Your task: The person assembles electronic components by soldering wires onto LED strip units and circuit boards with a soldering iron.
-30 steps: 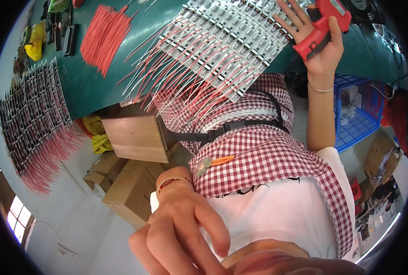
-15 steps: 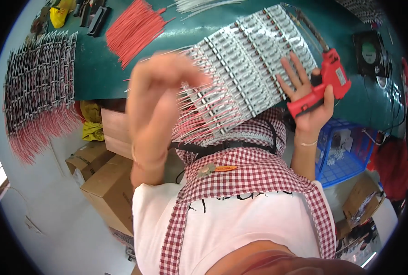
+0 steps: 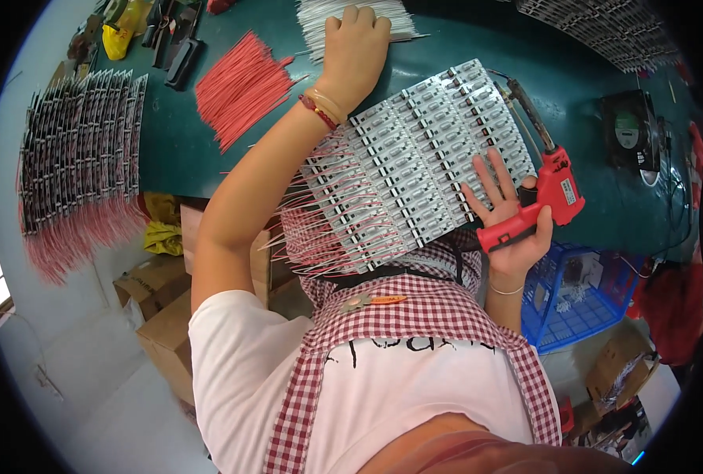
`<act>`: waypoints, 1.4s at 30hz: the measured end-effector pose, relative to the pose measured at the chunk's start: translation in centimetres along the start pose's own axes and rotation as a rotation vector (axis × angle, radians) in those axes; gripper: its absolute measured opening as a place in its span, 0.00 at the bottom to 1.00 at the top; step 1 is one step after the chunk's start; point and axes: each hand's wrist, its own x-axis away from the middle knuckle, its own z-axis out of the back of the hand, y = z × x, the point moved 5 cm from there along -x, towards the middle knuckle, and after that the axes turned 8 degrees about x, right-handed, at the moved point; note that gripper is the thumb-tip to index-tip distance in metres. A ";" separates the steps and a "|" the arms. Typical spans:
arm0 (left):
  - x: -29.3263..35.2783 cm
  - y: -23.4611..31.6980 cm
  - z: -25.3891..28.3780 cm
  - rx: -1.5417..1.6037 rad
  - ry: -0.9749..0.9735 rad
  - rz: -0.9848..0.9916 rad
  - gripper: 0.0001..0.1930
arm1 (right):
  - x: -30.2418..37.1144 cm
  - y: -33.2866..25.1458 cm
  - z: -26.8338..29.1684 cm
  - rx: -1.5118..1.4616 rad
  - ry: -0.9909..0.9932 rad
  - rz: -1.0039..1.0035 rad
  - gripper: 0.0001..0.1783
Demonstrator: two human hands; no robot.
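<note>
My left hand lies on a pile of thin white wires at the back of the table. Its fingers are curled, and their tips are hidden, so what they grip cannot be made out. A red soldering gun rests in my right hand, held at the thumb while the other fingers spread over the circuit board panel. That panel is a sheet of pale boards in rows, tilted at the table's front edge. Red and white wires stick out from its left rows.
Red wires form a pile left of my left arm. Wired panels hang over the table's left edge. More panels lie at the far right, near a black device. A blue crate and cardboard boxes stand below.
My left hand has swung from above the panel's wired side forward to the white wires. The right hand keeps the soldering gun; both appear slightly lower in the picture, as does the panel.
</note>
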 end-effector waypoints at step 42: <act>3.2 -1.1 9.0 1.374 0.105 0.605 0.07 | 1.7 -2.7 -2.5 0.169 0.168 -0.027 0.25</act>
